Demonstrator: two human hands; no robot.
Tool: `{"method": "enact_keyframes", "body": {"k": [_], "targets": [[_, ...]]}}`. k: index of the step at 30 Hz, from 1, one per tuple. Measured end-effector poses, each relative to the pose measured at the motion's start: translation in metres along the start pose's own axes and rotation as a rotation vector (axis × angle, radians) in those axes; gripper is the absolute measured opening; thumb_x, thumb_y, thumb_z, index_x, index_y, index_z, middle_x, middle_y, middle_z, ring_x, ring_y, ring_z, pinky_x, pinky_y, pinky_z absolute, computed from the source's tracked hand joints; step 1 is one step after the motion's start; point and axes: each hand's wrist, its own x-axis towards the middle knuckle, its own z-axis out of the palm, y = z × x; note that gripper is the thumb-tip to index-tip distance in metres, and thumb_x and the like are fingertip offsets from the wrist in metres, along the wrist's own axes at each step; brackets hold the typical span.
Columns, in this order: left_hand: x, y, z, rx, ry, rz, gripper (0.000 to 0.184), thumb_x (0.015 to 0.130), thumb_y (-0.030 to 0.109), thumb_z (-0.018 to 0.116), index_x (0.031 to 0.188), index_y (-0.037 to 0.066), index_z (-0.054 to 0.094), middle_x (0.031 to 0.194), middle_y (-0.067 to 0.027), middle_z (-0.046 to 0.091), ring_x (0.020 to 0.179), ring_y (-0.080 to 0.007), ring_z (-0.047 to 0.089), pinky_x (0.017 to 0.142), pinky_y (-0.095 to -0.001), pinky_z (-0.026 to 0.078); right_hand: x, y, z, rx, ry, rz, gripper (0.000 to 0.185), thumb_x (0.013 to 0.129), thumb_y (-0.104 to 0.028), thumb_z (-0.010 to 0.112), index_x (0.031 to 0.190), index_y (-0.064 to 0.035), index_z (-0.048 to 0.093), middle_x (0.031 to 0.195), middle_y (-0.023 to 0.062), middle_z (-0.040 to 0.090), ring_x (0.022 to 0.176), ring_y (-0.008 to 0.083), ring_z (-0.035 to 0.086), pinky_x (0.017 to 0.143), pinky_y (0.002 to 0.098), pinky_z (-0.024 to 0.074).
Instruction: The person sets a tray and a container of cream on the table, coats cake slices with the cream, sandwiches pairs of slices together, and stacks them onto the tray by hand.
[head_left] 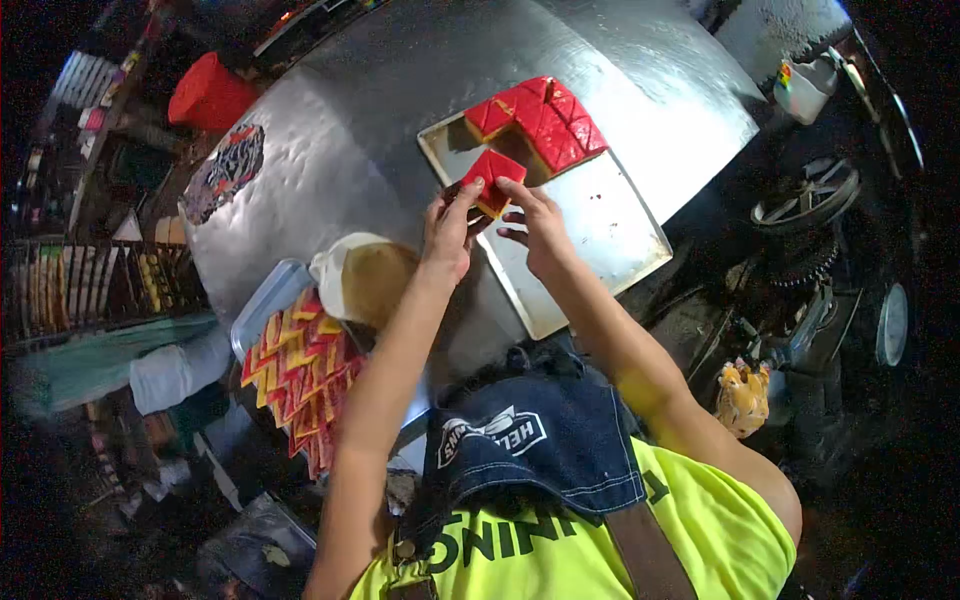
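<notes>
Between my two hands is a red-topped cake piece (494, 176) with a yellow side, held above the left edge of a metal tray (610, 225). My left hand (452, 228) grips it from the left, thumb on top. My right hand (538, 222) holds its right side, thumb on top and some fingers apart below. More red cake (560, 125), cut into pieces, lies at the tray's far end. Left of my left forearm, red and yellow slices (305, 370) are stacked in rows in a light blue tray (262, 308).
A white tub (345, 285) stands beside the slices on the metal table (330, 180). A red bucket (210, 92) is at the far left, a white container (805, 88) at the far right. Metal wheel-like parts (808, 195) and an orange-and-white bag (742, 398) are at the right.
</notes>
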Motion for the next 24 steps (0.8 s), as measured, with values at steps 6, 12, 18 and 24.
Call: {"method": "enact_keyframes", "body": {"k": [6,12,18,24], "targets": [[-0.094,0.033,-0.081,-0.253,-0.085,-0.078,0.024,0.091,0.025,0.076,0.111,0.012,0.070,0.097,0.0000,0.073,0.083,-0.0133,0.069,0.075,-0.0265,0.055,-0.071,0.027,0.021,-0.051,-0.336,0.010,0.033,0.095,-0.029,0.070,0.116,-0.0050,0.063,0.107,0.0082,0.070,0.095,0.0170,0.068,0.080,0.0328,0.0573],[-0.208,0.060,-0.191,-0.373,0.034,0.081,0.034,0.095,0.014,0.071,0.127,0.006,0.065,0.117,-0.0051,0.069,0.104,-0.0169,0.067,0.086,-0.0332,0.056,-0.127,0.071,0.074,-0.100,-0.417,0.080,0.041,0.094,-0.024,0.072,0.126,-0.0010,0.061,0.105,0.0075,0.072,0.088,0.0182,0.071,0.076,0.0319,0.0587],[-0.297,0.049,-0.287,-0.303,0.314,0.228,0.037,0.097,0.008,0.066,0.133,0.005,0.060,0.125,-0.0077,0.067,0.110,-0.0193,0.067,0.090,-0.0343,0.055,-0.108,0.120,0.115,-1.264,-0.243,-0.728,0.063,0.080,-0.042,0.082,0.126,-0.0042,0.063,0.108,0.0150,0.070,0.099,0.0323,0.067,0.083,0.0437,0.0535],[-0.335,0.053,-0.277,-0.135,0.348,0.389,0.044,0.098,0.009,0.066,0.139,-0.001,0.056,0.125,-0.0066,0.067,0.110,-0.0147,0.064,0.096,-0.0309,0.051,-0.053,0.166,0.119,-1.678,-0.179,-1.395,0.074,0.073,-0.054,0.077,0.129,-0.0088,0.062,0.123,0.0146,0.061,0.121,0.0360,0.052,0.098,0.0480,0.0427]]}}
